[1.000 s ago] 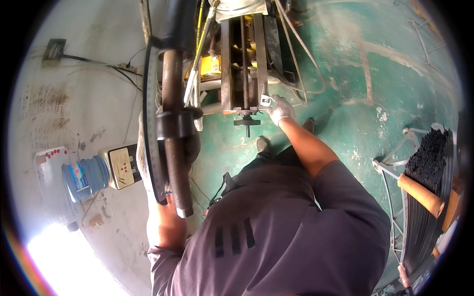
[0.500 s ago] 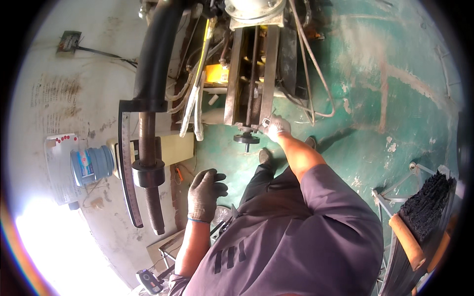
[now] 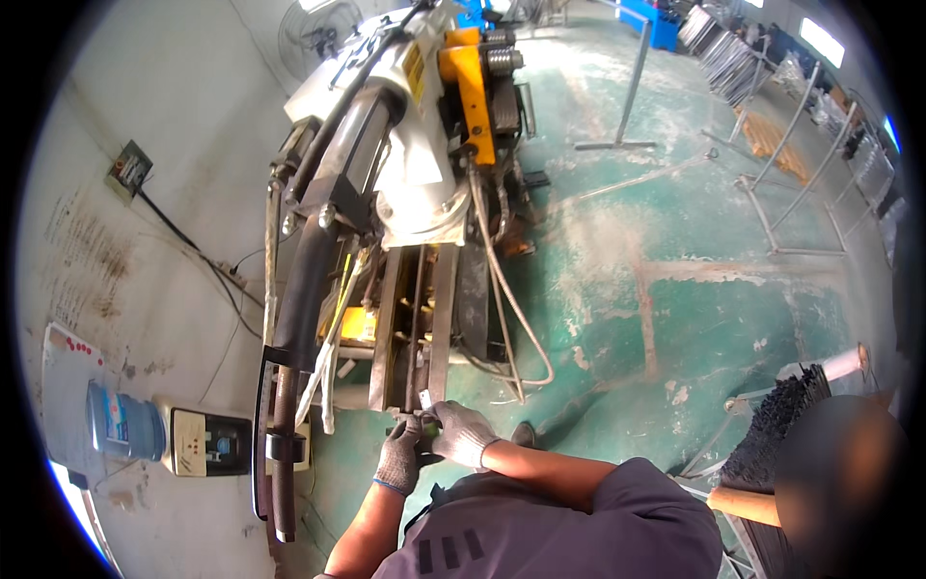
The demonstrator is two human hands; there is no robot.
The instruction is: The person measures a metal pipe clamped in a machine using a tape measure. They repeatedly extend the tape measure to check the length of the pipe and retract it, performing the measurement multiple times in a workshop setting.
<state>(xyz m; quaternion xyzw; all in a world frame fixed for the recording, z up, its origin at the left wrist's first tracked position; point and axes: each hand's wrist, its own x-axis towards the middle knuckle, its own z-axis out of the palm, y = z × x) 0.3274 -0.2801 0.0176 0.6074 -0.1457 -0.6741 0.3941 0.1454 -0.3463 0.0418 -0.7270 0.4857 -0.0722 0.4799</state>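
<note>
Both my hands wear grey knit gloves and meet at the near end of a machine's two steel rails [image 3: 440,338]. My left hand [image 3: 396,455] is closed, its fingers curled round the dark handwheel [image 3: 425,445] at the rail end, which is mostly covered. Close beside it, touching or nearly so, my right hand [image 3: 465,434] has its fingers bent inward over the same spot. A small pale metal piece [image 3: 425,398] stands at the fingertips of my right hand; what exactly those fingers grip is hidden. Between the rails runs a long threaded screw [image 3: 417,323].
A black arm [image 3: 307,275] with a threaded rod hangs at my left. Hoses [image 3: 511,318] loop right of the rails. Beyond the left arm stands a water dispenser [image 3: 214,442]. Dark rods [image 3: 772,434] lie on a rack at right, beside a blurred rounded shape [image 3: 839,473].
My view has tilted up, showing more of the machine and floor. My left hand has come from the side to the handwheel; my right hand has moved in beside it.
</note>
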